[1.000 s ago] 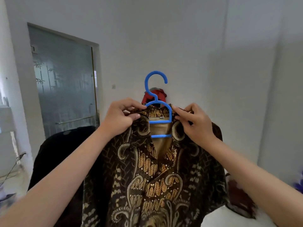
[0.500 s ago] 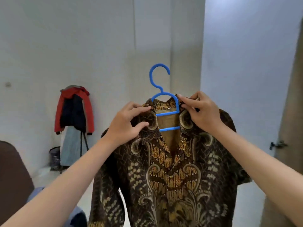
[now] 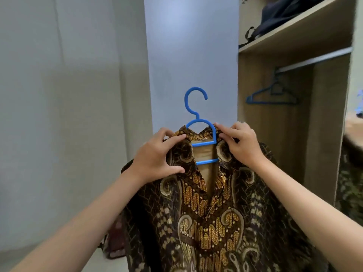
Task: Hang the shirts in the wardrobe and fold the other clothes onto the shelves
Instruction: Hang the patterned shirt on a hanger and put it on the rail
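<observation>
Head view: one batik shirt (image 3: 212, 213) on one blue hanger (image 3: 198, 122), held before the wardrobe (image 3: 275, 134). Left hand (image 3: 157, 158) and right hand (image 3: 243, 144) each pinch its collar. Two empty hangers (image 3: 273, 95) occupy one rail (image 3: 314, 59).

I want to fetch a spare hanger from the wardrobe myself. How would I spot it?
Look at the open wardrobe on the right, under the shelf with the dark bag. A metal rail runs below it, and the empty hanger hangs there. It is blue like the held hanger, but it is bare, with no shirt.
</observation>
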`<state>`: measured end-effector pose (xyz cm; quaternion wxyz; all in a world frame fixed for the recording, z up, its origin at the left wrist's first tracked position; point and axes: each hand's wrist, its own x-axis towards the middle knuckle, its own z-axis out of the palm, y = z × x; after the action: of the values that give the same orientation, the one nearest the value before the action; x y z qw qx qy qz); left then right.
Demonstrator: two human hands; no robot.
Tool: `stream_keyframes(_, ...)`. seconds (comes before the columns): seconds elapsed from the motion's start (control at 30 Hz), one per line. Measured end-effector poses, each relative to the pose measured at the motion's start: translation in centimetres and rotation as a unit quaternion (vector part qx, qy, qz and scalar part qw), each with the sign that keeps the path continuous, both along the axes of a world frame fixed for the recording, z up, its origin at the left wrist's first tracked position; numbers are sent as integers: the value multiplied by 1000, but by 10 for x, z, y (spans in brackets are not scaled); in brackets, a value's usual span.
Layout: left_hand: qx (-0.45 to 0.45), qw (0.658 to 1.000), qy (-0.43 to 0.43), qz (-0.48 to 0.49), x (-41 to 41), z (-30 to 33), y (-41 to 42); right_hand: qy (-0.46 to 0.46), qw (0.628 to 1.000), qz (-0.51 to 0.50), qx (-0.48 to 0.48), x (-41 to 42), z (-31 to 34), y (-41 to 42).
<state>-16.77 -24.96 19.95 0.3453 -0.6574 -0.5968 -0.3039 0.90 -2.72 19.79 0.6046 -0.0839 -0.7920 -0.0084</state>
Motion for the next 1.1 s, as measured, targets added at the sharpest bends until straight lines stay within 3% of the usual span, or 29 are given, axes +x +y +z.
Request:
stream_keyframes(0.4,9,994,102,-36,-41,42,163,30,987,-151,-54,-6,33,107)
stream_keyframes(0.73,1,988,129,-79,-32,76,272,45,960,-258,-95,5,40,172)
stream_keyframes(1.1,11,987,131,-97,-9,119,410,122,958,-240,-100,17,77,308)
